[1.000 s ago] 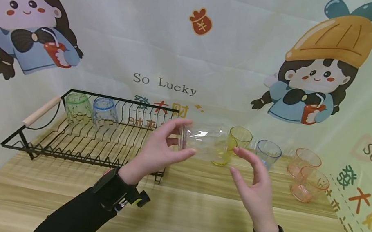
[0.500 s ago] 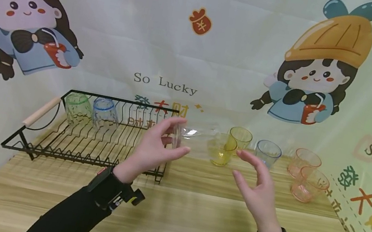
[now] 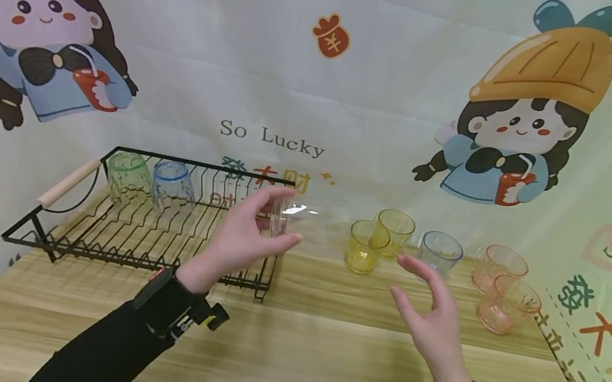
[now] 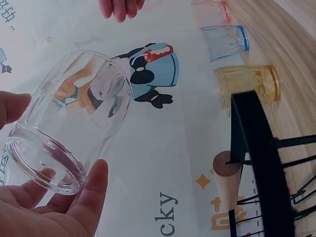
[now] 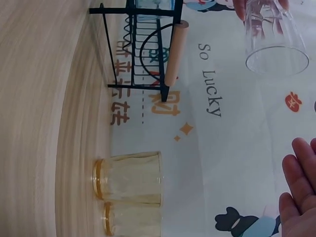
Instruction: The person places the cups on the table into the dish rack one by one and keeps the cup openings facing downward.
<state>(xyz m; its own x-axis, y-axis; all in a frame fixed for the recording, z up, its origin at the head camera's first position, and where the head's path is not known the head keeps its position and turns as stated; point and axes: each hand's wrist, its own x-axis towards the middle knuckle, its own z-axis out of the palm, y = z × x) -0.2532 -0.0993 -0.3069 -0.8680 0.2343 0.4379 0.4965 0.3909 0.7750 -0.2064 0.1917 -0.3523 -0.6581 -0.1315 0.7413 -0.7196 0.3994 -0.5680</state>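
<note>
My left hand [image 3: 241, 227] grips a clear drinking glass [image 4: 74, 111] by its thick base. In the head view the glass lies sideways in the air, mouth to the right, beside the right end of the black wire dish rack [image 3: 139, 265]. My right hand [image 3: 431, 315] is apart from the glass, thumb and fingers spread, with nothing between them. It is nearest to two yellow glasses [image 3: 366, 249] and a blue-rimmed glass [image 3: 441, 254] on the table. A green glass [image 3: 127, 180] and a blue glass [image 3: 174, 189] stand upside down in the rack's back left.
Two pink glasses [image 3: 509, 305] stand at the table's right side. The rack has a wooden handle [image 3: 69, 183] on its left end. A printed cloth [image 3: 384, 95] hangs behind the wooden table [image 3: 300, 361].
My left hand has carried the clear glass leftward toward the rack, away from in front of the yellow glasses. My right hand has drifted right and slightly down, still empty.
</note>
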